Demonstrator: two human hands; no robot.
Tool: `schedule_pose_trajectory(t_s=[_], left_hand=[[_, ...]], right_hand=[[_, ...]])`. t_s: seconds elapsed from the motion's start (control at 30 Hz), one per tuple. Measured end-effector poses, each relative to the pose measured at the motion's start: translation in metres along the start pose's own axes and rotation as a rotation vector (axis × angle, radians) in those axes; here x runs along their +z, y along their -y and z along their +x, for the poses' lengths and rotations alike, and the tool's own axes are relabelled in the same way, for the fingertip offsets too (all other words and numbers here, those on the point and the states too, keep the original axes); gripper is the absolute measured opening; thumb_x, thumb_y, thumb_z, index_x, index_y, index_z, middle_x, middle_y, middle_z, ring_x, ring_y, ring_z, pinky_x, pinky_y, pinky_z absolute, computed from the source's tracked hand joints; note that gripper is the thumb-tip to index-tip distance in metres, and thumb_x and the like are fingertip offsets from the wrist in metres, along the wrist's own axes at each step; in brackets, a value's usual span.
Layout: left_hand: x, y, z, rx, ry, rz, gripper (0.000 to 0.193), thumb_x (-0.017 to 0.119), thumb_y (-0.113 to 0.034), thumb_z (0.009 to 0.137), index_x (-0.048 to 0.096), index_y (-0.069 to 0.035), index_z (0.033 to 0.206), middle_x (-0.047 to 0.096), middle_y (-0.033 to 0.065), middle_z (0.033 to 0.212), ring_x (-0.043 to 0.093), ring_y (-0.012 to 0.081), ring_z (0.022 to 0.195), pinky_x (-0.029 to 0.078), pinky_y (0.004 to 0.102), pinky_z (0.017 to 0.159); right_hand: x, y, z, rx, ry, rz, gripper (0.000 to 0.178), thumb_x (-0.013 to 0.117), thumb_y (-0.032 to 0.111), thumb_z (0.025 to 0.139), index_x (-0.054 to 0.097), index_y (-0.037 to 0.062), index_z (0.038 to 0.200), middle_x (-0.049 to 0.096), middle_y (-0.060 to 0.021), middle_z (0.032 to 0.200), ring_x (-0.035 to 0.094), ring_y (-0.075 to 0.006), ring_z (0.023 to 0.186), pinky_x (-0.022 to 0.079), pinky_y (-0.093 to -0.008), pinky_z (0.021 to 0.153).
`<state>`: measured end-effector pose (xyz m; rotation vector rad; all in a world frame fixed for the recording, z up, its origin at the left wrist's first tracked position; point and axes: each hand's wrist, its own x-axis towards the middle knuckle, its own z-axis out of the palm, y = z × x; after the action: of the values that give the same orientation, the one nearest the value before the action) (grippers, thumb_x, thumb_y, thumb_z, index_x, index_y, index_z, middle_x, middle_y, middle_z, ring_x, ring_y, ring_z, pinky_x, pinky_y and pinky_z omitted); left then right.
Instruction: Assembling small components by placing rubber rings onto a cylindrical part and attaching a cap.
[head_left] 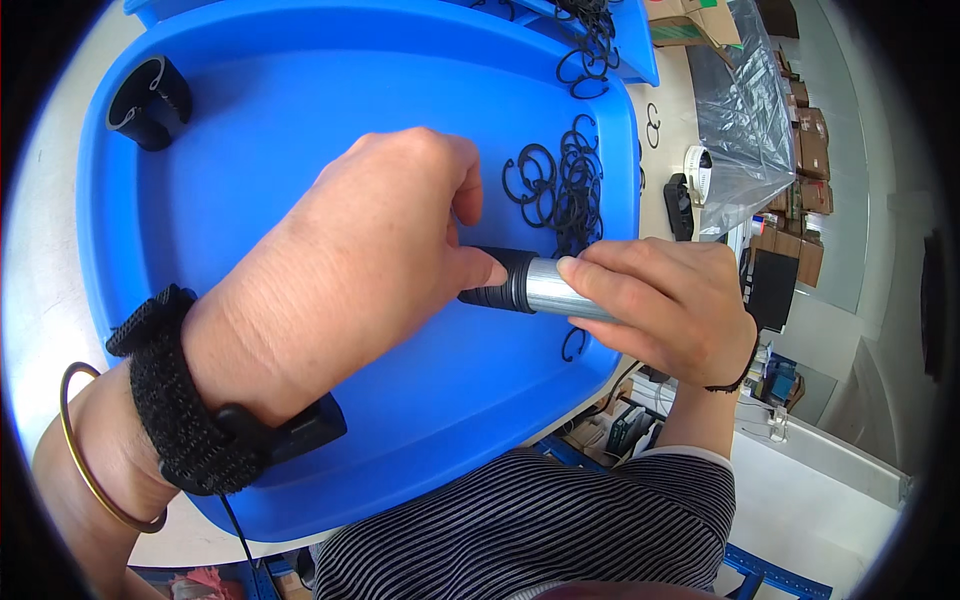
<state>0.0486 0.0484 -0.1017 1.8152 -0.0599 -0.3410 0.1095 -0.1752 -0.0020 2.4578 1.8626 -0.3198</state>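
My right hand [672, 305] is wrapped round a silver metal tube [556, 289], held almost level over the right half of a blue tray [330, 507]. Black retaining rings [518, 280] sit packed side by side round the tube's left end. My left hand [365, 235] is closed there, its thumb pressing on the stack while the fingers curl behind; what the fingertips touch is hidden. Beyond the tube, a loose heap of black retaining rings [572, 190] lies along the tray's right side. One single retaining ring [574, 345] rests below the tube.
A black split sleeve [150, 100] stands in the tray's far left corner. Behind it, another blue bin [632, 45] holds more rings. To the right are clear plastic sheeting [745, 120], a black object [680, 207] and cardboard boxes [812, 140]. A cable hangs from my left wrist strap [185, 410].
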Motion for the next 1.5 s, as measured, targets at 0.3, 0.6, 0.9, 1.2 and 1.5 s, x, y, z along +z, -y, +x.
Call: schedule_pose_trajectory(t_s=[0.3,0.6,0.9,1.2,1.5], left_hand=[[-0.0015,-0.0029,0.001,-0.023,0.026,0.008,0.027,0.081,-0.006,0.077,0.06,0.006,0.091,0.068,0.0107,0.073,0.066,0.0156,0.066,0.052,0.0274,0.06],[-0.0033,-0.007,0.0009,-0.055,0.038,0.009,0.03,0.083,-0.008,0.077,0.06,0.006,0.09,0.068,0.0113,0.073,0.066,0.0146,0.066,0.051,0.0275,0.059],[-0.0024,-0.0077,0.0017,-0.055,0.026,0.025,0.031,0.083,-0.009,0.076,0.06,0.006,0.089,0.068,0.0114,0.072,0.066,0.0142,0.065,0.051,0.0272,0.058],[-0.0019,-0.0086,0.0018,-0.06,0.027,0.025,0.031,0.083,-0.009,0.076,0.059,0.006,0.088,0.068,0.0115,0.072,0.065,0.0142,0.064,0.051,0.0271,0.057],[-0.0033,-0.0082,-0.0045,0.042,0.0,0.088,0.028,0.08,-0.006,0.077,0.059,0.005,0.091,0.068,0.012,0.074,0.066,0.0166,0.065,0.052,0.0278,0.059]], right_hand=[[0.0003,-0.0002,-0.0003,-0.004,-0.009,0.008,0.042,0.08,0.027,0.071,0.07,0.0083,0.108,0.069,-0.0064,0.089,0.068,-0.0201,0.068,0.052,-0.0287,0.053],[0.0,-0.0007,-0.0006,-0.017,-0.009,0.0,0.043,0.08,0.026,0.07,0.071,0.0077,0.108,0.069,-0.0067,0.089,0.068,-0.0199,0.067,0.051,-0.0287,0.052],[0.0001,0.0007,-0.0003,-0.007,-0.02,0.002,0.043,0.08,0.027,0.07,0.071,0.0078,0.107,0.069,-0.0062,0.09,0.067,-0.0202,0.067,0.052,-0.0291,0.052],[0.0012,-0.0007,-0.0017,-0.004,-0.017,0.008,0.043,0.08,0.027,0.07,0.071,0.0081,0.108,0.069,-0.0062,0.091,0.067,-0.0207,0.068,0.052,-0.0293,0.052],[-0.0071,0.0082,0.0081,-0.029,-0.02,-0.082,0.024,0.071,0.017,0.076,0.064,0.012,0.097,0.057,-0.0003,0.077,0.062,-0.0144,0.061,0.046,-0.0304,0.048]])
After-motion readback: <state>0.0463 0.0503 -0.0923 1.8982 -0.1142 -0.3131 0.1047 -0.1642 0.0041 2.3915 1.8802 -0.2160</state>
